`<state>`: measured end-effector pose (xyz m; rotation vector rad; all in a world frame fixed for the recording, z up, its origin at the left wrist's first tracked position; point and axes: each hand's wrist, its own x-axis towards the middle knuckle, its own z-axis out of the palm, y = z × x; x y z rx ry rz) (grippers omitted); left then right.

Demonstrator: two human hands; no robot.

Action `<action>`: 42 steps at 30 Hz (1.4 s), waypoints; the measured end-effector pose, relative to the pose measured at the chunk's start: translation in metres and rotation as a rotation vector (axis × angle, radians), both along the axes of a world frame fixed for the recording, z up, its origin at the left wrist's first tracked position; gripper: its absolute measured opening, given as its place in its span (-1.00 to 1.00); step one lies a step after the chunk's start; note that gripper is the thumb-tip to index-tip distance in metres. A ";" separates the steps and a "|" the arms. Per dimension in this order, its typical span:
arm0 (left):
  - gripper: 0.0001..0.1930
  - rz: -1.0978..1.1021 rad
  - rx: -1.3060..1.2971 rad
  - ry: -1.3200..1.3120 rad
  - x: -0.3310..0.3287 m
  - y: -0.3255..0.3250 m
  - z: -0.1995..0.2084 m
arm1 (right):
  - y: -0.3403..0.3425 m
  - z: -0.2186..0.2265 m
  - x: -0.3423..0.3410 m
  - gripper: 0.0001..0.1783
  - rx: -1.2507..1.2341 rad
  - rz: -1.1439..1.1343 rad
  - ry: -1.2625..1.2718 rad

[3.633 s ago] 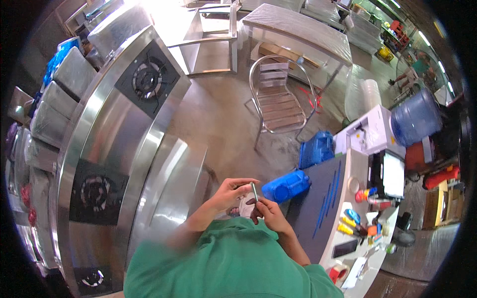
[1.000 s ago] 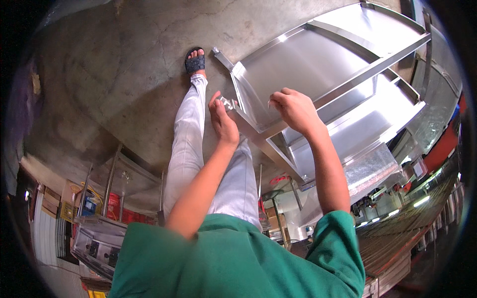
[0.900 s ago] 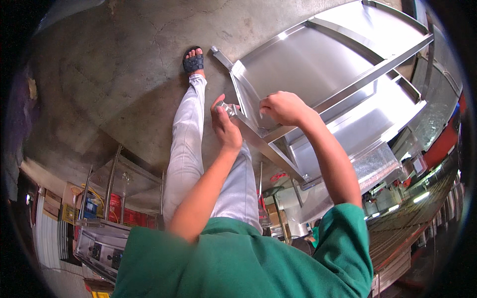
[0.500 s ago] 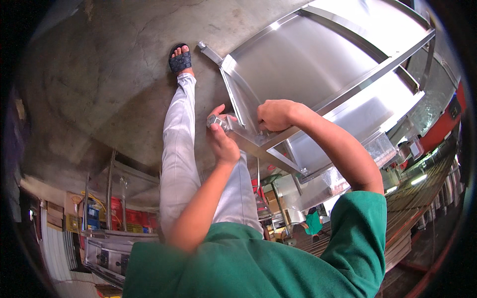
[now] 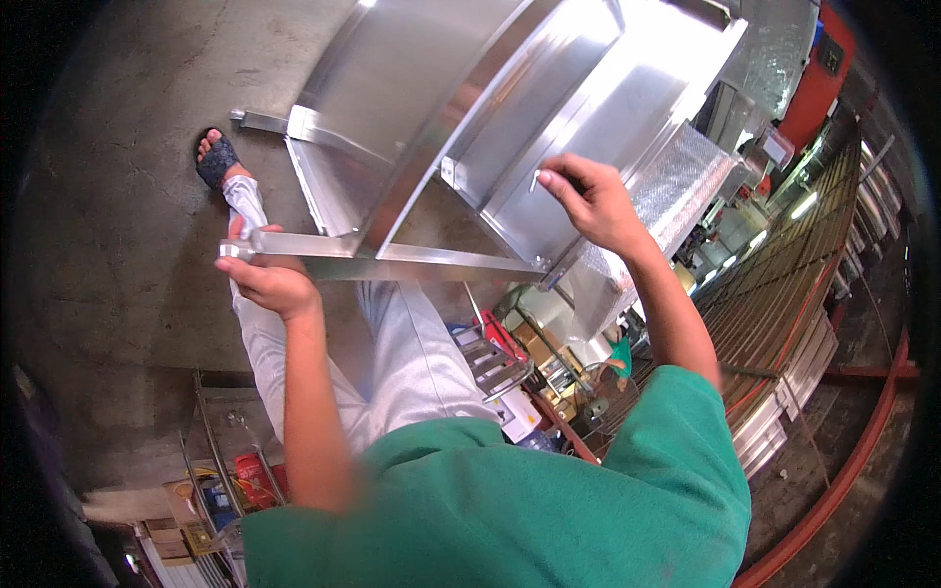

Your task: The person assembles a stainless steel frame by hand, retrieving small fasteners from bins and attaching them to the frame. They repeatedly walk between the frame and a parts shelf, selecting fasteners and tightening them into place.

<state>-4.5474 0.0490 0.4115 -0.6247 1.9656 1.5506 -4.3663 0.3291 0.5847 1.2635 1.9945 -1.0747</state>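
A stainless steel frame with sheet metal shelves lies tipped in front of me, its square legs pointing to my left. My left hand is wrapped round the near leg close to its end, by the metal foot. My right hand is raised over the lower shelf panel, away from the leg. Thumb and forefinger there pinch a small pale piece, too small to name. Farther off, a second leg ends in a similar foot.
My sandalled foot stands on the concrete floor to the left. Bubble-wrapped goods sit beyond the frame. Long metal bars are stacked at right. Another person in green is behind, and a tube-framed rack stands lower left.
My right hand has moved from the frame's inner corner out to the right and up, the pale piece now showing. My left hand stays at the leg's end. The whole view has swung round.
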 end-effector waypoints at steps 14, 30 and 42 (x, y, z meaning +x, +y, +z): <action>-0.29 -0.055 -0.099 0.134 0.003 0.005 0.000 | -0.071 -0.149 0.311 -0.77 -0.311 0.688 -0.761; -0.26 -0.173 -0.078 0.180 -0.009 -0.016 -0.018 | -0.067 -0.166 0.358 -0.72 -0.486 0.660 -0.880; -0.27 -0.180 -0.124 0.167 -0.006 -0.010 -0.012 | -0.110 -0.192 0.366 -0.73 -0.338 0.793 -0.847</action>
